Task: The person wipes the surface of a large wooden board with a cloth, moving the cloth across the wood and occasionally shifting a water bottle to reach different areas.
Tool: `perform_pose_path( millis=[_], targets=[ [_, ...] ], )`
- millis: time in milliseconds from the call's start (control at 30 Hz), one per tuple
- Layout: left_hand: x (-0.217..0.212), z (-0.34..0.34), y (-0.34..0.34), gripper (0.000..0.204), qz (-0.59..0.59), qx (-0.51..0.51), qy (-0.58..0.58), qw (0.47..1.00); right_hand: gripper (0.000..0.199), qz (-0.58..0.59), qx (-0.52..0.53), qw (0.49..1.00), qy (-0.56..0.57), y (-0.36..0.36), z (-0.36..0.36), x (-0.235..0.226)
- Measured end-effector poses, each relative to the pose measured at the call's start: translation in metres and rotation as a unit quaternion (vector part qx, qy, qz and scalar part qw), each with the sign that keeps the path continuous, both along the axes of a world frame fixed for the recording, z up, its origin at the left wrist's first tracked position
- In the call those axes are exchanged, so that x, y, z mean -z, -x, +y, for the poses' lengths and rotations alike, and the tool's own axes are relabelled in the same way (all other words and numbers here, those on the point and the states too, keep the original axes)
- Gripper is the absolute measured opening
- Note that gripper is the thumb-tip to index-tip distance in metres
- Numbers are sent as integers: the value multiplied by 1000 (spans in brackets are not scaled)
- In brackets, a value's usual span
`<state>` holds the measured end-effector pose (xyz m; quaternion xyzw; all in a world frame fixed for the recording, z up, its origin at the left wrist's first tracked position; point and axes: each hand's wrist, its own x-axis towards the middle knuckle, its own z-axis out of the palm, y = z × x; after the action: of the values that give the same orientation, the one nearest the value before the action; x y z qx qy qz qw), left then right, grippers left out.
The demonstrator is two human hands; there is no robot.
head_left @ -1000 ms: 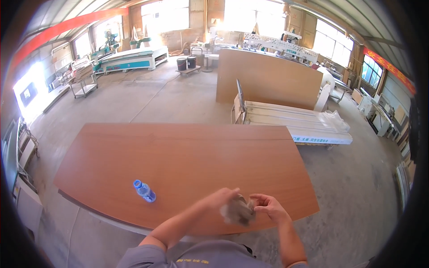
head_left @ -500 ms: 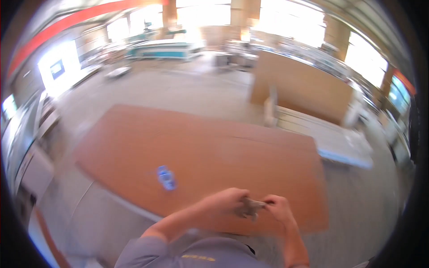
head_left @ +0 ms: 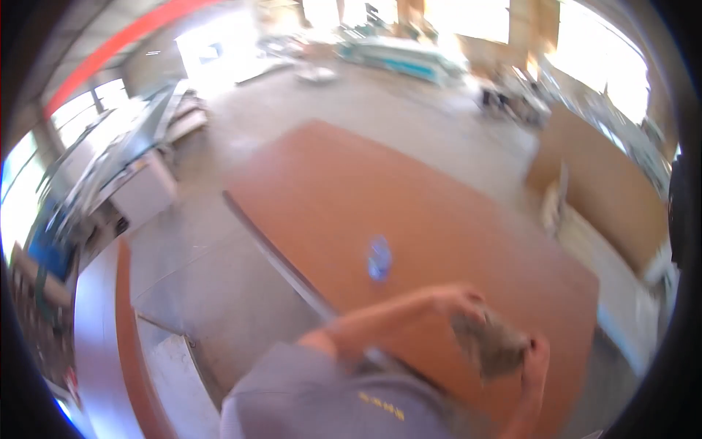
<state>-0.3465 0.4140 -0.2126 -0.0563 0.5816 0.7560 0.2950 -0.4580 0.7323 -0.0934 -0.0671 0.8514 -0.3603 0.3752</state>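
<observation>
While our left hand [head_left: 459,298] is closed on one end of a blurred grey-brown cloth [head_left: 486,345], our right hand [head_left: 537,357] grips the other, so we hold it spread over a reddish-brown panel [head_left: 424,212]. Beyond our left hand, a bluish bottle [head_left: 379,260] sits on the panel; farther off, we see a teal-and-white machine [head_left: 406,60].

The cloth [head_left: 488,345] looked soft and matt, the bottle [head_left: 379,258] like see-through plastic. The tabletop [head_left: 409,208] looked like smooth wood with a faint sheen, the floor [head_left: 212,256] like matt concrete.
</observation>
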Motion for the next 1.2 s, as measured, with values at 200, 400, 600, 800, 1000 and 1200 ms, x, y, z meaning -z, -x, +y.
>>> perform_pose_path(
  millis=[200, 400, 600, 800, 1000, 1200],
  targets=[
    [-79, -318, -42, 24, -19, -169, 328, 929, 12, 27, -97, 941, 322, 80, -354, 51],
    [-128, -315, -44, 34, 48, -227, 717, 657, 8, -13, -137, 890, 435, 72, -415, 26],
    [-168, -285, 22, 30, 241, -291, 382, 844, 9, -153, -250, 819, 493, 93, -445, 5],
    [-165, -352, -11, 30, 89, -255, 327, 906, 17, -67, -234, 866, 436, 129, -453, 45],
    [-205, -354, -8, 9, 87, -272, 478, 830, 12, -66, -164, 869, 462, 115, -469, 82],
    [-227, -346, -6, 7, 127, -302, 494, 806, 18, 209, -314, 877, 298, 51, -502, 38]
  ],
)
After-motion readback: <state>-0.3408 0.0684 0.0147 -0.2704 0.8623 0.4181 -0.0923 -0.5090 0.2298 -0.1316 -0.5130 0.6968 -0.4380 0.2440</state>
